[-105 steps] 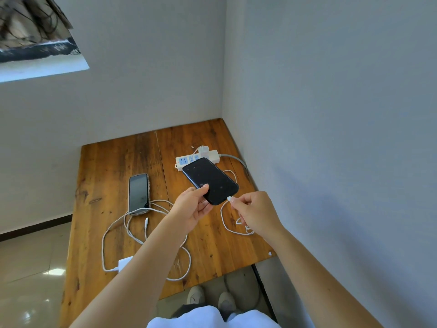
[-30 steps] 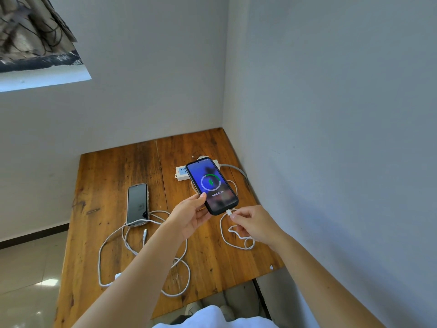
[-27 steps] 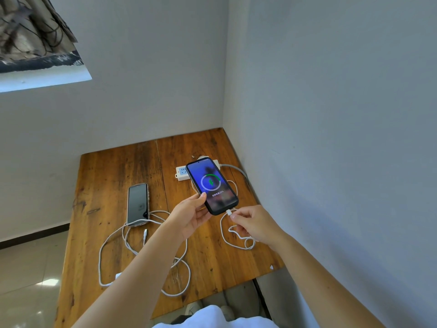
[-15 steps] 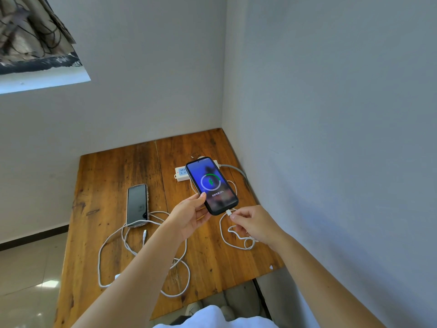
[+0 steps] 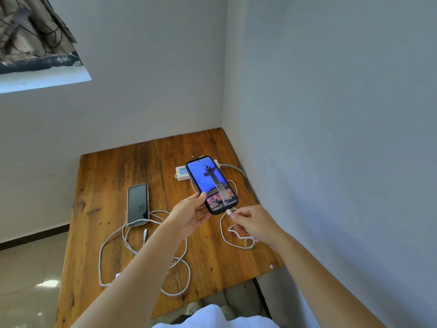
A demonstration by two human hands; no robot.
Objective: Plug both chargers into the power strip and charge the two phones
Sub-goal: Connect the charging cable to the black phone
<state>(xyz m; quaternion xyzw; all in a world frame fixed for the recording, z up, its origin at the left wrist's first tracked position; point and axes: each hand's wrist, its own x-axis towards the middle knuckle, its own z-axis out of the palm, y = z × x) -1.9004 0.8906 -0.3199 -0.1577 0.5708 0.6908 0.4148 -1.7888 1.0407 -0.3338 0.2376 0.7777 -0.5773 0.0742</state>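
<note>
I'm looking down on the wooden table [image 5: 113,176] pushed into the corner, and most of what matters lies on its right half. The white power strip [image 5: 181,173] sits at the back near the wall, partly hidden behind the lit phone [image 5: 211,184], so I cannot see a charger brick in it. My left hand [image 5: 191,215] holds that phone above the table, thumb and fingers pinching its lower left edge, screen up and showing wallpaper. My right hand [image 5: 251,223] pinches the white connector [image 5: 229,212] at the phone's bottom edge; it looks seated in the port, with the cable [image 5: 233,235] looping down onto the wood just below. The second phone [image 5: 137,204] lies flat and dark on the left half, well apart from the strip, and the other cable [image 5: 144,254] sprawls in loose coils in front of it, its free plug tip [image 5: 145,233] just beside the phone but not in it. I judge the first phone done bar setting it down; next I need to lay it flat without tugging the cord, then find the second brick and plug it into a free socket
</note>
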